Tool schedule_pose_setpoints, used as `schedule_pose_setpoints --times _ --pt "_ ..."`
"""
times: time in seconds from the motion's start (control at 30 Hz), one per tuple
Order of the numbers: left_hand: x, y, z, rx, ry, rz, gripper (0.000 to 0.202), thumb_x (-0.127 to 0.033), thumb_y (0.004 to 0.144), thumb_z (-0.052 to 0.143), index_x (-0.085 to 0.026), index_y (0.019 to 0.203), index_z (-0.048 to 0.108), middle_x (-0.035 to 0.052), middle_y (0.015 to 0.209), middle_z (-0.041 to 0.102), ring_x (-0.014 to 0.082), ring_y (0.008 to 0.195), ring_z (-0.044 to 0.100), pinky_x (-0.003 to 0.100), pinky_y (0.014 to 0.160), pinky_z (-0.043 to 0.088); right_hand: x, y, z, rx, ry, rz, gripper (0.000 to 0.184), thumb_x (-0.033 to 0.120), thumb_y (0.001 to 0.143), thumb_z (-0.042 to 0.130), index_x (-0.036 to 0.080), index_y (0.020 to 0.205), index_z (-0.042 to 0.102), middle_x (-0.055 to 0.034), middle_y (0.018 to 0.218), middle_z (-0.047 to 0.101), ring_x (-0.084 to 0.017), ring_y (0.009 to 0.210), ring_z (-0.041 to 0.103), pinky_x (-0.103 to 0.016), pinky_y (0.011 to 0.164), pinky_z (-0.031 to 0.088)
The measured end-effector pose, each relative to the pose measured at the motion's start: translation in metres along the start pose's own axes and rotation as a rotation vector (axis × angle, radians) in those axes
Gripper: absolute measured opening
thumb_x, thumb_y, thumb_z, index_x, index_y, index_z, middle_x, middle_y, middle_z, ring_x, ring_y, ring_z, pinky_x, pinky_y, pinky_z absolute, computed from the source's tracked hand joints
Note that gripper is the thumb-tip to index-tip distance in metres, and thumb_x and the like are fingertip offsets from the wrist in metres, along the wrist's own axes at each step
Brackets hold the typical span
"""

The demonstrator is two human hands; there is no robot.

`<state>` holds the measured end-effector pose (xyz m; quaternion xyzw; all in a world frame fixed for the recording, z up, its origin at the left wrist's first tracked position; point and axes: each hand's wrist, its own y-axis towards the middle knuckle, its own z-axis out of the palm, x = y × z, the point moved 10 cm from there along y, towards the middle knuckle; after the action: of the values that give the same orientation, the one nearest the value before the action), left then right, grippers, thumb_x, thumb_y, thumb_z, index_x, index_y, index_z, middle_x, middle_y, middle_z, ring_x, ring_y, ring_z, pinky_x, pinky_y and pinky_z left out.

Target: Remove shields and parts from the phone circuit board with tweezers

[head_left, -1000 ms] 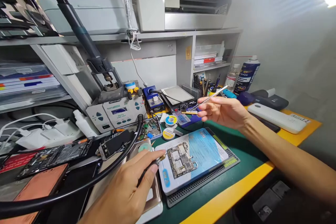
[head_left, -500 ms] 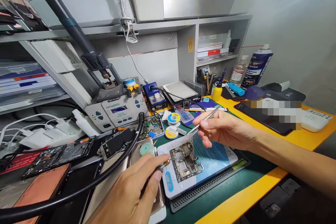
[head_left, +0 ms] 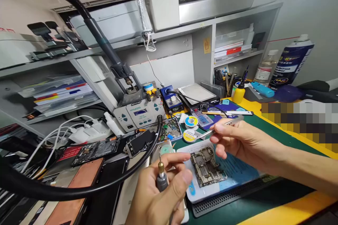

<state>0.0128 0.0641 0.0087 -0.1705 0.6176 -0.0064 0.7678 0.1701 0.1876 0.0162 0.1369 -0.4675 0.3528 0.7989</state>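
The left hand (head_left: pixel 158 200) is closed in a fist-like grip round one small grey handpiece (head_left: pixel 161 180), a smooth, round-barrelled tool with a brass tip. Its long axis stands nearly upright and the tip points up, away from the surface. The right hand (head_left: pixel 243 140) pinches one pair of thin, shiny metal tweezers (head_left: pixel 208 133) between thumb and fingers. Their long axis runs from upper right down to lower left, and the fine points aim left, above the far edge of the circuit board (head_left: pixel 207 165).

That single board is flat and roughly rectangular, dense with small metal shields and chips. It lies lengthwise, pointing away from the person, between the two hands and just below the right one, on a smooth white-and-blue pad (head_left: pixel 237 172). The pad rests on one black ribbed mat (head_left: pixel 237 197) on the green surface (head_left: pixel 264 207), which has a yellow rim.

Behind the board sit two round spools of solder wire (head_left: pixel 191 121), side by side. Further back stands one grey rework station (head_left: pixel 139 112) with buttons and a small display. A thick black rubbery hose (head_left: pixel 79 190) curves across the left side. One tall dark blue spray can (head_left: pixel 290 61) stands at the far right
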Motion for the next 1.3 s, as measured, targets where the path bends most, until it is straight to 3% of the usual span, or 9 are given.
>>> schedule_pose_setpoints --times 0.17,0.4,0.53,0.67,0.8,0.9,1.0,1.17,1.3 --pt "-0.016 -0.003 -0.001 -0.009 -0.113 0.104 0.076 -0.072 0.06 0.111 -0.022 0.111 0.086 -0.0034 0.085 0.072 -0.0006 0.044 0.046 0.015 0.04 0.034 -0.033 -0.008 0.041 -0.02 0.053 0.136 0.057 0.064 0.078 0.109 0.016 0.086 0.079 0.0003 0.081 0.076 -0.005 0.053 0.054 -0.018 0.053 0.046" --pt "-0.025 -0.003 -0.017 -0.063 -0.166 0.241 0.062 -0.071 0.078 0.103 -0.022 0.104 0.078 -0.0113 0.055 0.051 0.0033 0.042 0.046 0.014 0.045 0.035 -0.08 -0.011 0.079 -0.014 0.254 0.306 0.064 0.061 0.067 0.116 0.018 0.083 0.071 0.0089 0.062 0.061 -0.002 0.045 0.04 -0.016 0.047 0.036" --pt "-0.033 -0.004 -0.02 -0.062 -0.179 0.328 0.064 -0.074 0.076 0.103 -0.02 0.107 0.085 -0.0083 0.057 0.054 0.0046 0.044 0.048 0.016 0.046 0.038 -0.086 -0.006 0.082 0.02 0.309 0.308 0.049 0.055 0.085 0.106 0.02 0.092 0.073 0.0085 0.064 0.063 -0.004 0.043 0.041 -0.017 0.046 0.036" --pt "-0.044 -0.004 -0.027 -0.051 -0.216 0.373 0.061 -0.072 0.073 0.105 -0.019 0.093 0.084 -0.004 0.069 0.065 0.0025 0.046 0.048 0.016 0.043 0.038 -0.075 -0.002 0.069 0.041 0.23 0.297 0.038 0.045 0.087 0.101 0.019 0.085 0.074 0.0061 0.062 0.067 -0.005 0.044 0.049 -0.017 0.048 0.042" --pt "-0.046 -0.004 -0.027 -0.004 -0.214 0.341 0.057 -0.068 0.073 0.107 -0.019 0.084 0.081 -0.0044 0.066 0.063 0.0033 0.048 0.048 0.015 0.042 0.039 -0.069 -0.005 0.077 0.231 0.051 0.296 0.049 0.058 0.086 0.101 0.017 0.082 0.074 -0.0053 0.07 0.079 -0.014 0.05 0.068 -0.022 0.052 0.051" --pt "-0.037 -0.002 -0.017 0.065 -0.175 0.276 0.057 -0.068 0.072 0.107 -0.019 0.083 0.083 -0.0051 0.057 0.058 0.0051 0.044 0.05 0.016 0.041 0.038 -0.07 -0.012 0.097 0.428 -0.041 0.235 0.058 0.075 0.098 0.085 0.017 0.097 0.078 -0.0063 0.067 0.078 -0.015 0.045 0.066 -0.022 0.05 0.047" --pt "-0.028 0.001 -0.007 0.119 -0.143 0.237 0.057 -0.069 0.072 0.107 -0.019 0.09 0.087 -0.0013 0.067 0.07 0.0042 0.043 0.052 0.017 0.041 0.038 -0.078 -0.017 0.103 0.421 0.076 0.294 0.05 0.067 0.098 0.088 0.019 0.102 0.076 0.0003 0.065 0.072 -0.01 0.039 0.056 -0.02 0.046 0.04" --pt "-0.015 0.005 0.0 0.156 -0.131 0.162 0.056 -0.069 0.076 0.105 -0.02 0.098 0.089 -0.0022 0.064 0.069 0.0022 0.042 0.049 0.015 0.042 0.036 -0.093 -0.029 0.101 0.324 0.29 0.496 0.052 0.05 0.082 0.108 0.018 0.088 0.066 0.0125 0.062 0.05 0.0 0.042 0.017 -0.011 0.041 0.019" --pt "-0.008 0.004 0.004 0.178 -0.151 0.081 0.063 -0.074 0.073 0.105 -0.019 0.1 0.09 -0.0032 0.061 0.064 0.0028 0.042 0.05 0.015 0.042 0.038 -0.095 -0.031 0.099 0.312 0.325 0.448 0.057 0.055 0.084 0.106 0.019 0.081 0.061 0.0119 0.057 0.047 -0.001 0.043 0.017 -0.012 0.041 0.017"
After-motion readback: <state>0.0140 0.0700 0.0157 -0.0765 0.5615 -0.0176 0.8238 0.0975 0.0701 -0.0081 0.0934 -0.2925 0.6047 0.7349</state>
